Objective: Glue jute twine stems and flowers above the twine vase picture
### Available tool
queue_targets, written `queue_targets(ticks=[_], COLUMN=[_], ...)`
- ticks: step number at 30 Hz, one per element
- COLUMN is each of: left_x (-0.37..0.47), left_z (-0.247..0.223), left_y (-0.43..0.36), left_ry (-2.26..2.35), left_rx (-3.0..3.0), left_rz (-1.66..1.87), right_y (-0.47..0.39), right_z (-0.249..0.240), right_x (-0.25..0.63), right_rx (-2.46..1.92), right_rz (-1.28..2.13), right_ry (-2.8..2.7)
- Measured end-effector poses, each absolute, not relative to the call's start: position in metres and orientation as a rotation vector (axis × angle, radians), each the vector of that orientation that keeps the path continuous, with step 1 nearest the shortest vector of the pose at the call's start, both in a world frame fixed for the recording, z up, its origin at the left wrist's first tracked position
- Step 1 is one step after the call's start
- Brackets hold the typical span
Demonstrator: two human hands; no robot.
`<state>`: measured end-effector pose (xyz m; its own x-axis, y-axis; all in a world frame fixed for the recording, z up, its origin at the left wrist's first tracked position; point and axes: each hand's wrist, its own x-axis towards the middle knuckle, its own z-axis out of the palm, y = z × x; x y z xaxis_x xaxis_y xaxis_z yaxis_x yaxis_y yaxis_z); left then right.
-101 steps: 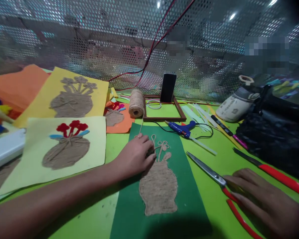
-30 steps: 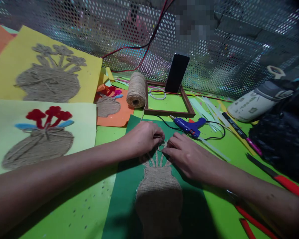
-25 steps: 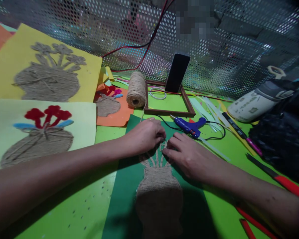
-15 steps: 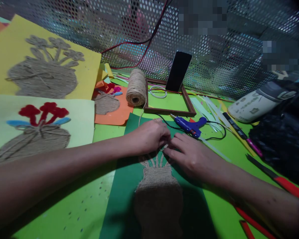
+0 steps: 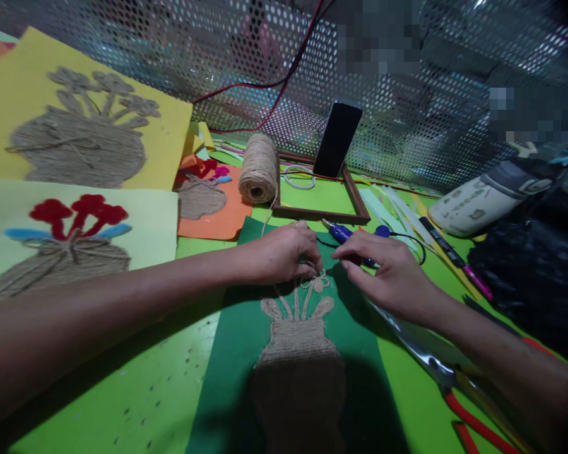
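head view, left grip: the left hand rests on the paper, its fingertips drawn together and pinching the beige jute strand at a small looped twine flower; the exact contact is partly hidden by the fingers.
right grip: the right hand hangs just beside the flower, thumb and forefinger slightly spread, nothing between them.
flower and vase: the flower tops one of several thin twine stems rising from a wide, shadowed vase of glued-looking jute rows, with a twine leaf at either side of its neck.
paper: all of it sits on a dark green sheet, flat on the bright green table.
spool: the strand runs back to a beige cylindrical twine spool, beside a thin brown rectangular frame.
right side: a blue glue gun lies partly behind the right hand; red-handled metal scissors lie near the forearm.
left side: a pale yellow sheet carries another twine vase, with red flowers.
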<state>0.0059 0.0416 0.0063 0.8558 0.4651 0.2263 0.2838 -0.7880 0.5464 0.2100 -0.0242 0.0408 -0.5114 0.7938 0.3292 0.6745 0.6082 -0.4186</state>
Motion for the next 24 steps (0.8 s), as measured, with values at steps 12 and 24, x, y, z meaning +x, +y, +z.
queue_targets(ticks=[12,24], left_x=[-0.019,-0.012], left_z=[0.004,0.008], left_y=[0.033,0.020], left_ry=[0.852,0.883], left_rx=[2.343,2.523], left_rz=[0.504,0.546], right_y=[-0.089,-0.088], right_z=[0.037,0.022], right_x=[0.327,0.335], right_rx=[-1.412,-1.338], right_rz=[0.172,0.026], right_ry=[-2.517,-2.434])
